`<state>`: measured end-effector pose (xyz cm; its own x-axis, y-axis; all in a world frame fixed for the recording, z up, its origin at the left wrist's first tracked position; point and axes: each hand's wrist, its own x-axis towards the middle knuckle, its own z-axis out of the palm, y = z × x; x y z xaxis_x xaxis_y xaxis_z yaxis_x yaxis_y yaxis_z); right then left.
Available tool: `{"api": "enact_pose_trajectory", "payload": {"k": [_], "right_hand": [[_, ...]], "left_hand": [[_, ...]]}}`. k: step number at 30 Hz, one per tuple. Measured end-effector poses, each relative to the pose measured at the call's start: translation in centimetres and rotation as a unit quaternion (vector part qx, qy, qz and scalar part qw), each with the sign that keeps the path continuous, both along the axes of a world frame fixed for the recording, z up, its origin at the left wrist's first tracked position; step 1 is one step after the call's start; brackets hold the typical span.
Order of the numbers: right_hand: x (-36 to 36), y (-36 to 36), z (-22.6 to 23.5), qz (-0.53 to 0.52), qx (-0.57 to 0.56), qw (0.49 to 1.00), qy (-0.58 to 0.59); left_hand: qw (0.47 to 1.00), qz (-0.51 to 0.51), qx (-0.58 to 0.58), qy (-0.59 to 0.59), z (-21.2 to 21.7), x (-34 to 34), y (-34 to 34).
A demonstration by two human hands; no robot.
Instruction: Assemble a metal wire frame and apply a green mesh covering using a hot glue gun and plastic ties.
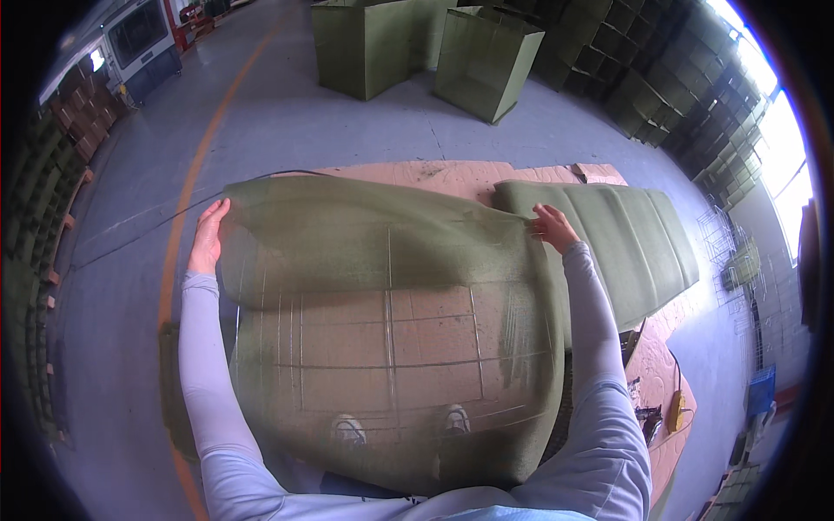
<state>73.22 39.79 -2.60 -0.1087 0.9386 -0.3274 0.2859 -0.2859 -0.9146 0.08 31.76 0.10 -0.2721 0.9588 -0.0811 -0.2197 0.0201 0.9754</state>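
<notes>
Your right hand (556, 229) pinches the mesh (365, 234); your left hand (208, 236), grip unclear, meets its opposite edge, apparently spreading it between them.

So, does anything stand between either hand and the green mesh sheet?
Nothing visible does: the left hand and right hand are at opposite sides of the green mesh sheet. The ribbed green piece lies toward the right, not between.

Daylight, cool, even – windows (784, 143) right of the mesh (365, 243), glared to white. Stacks (638, 78) beyond the mesh, to its right: dim. Line (168, 286) left of the mesh: fisheye-bowed. Mesh: soft detail. Picture rim – black, vignetted.
</notes>
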Motion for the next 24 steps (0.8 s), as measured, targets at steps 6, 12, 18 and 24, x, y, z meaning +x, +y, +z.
{"api": "enact_pose_trajectory", "payload": {"k": [6,12,18,24], "right_hand": [[-3.4,1.4,-1.1,0.081,-0.013,0.996,0.029],[-1.5,-0.2,-1.0,0.112,-0.031,0.989,0.092],[-0.7,2.5,0.6,0.056,0.078,0.99,-0.108],[-4.4,3.6,1.3,0.031,-0.005,0.956,0.291]], "left_hand": [[0.998,-0.003,-0.024,-0.066,-3.2,-5.6,-0.4],[0.991,-0.104,-0.072,0.038,-2.8,-1.2,-2.9],[0.959,-0.174,-0.045,0.218,-1.6,-0.6,-1.1],[0.927,-0.111,-0.129,0.335,0.3,0.6,0.4]]}}
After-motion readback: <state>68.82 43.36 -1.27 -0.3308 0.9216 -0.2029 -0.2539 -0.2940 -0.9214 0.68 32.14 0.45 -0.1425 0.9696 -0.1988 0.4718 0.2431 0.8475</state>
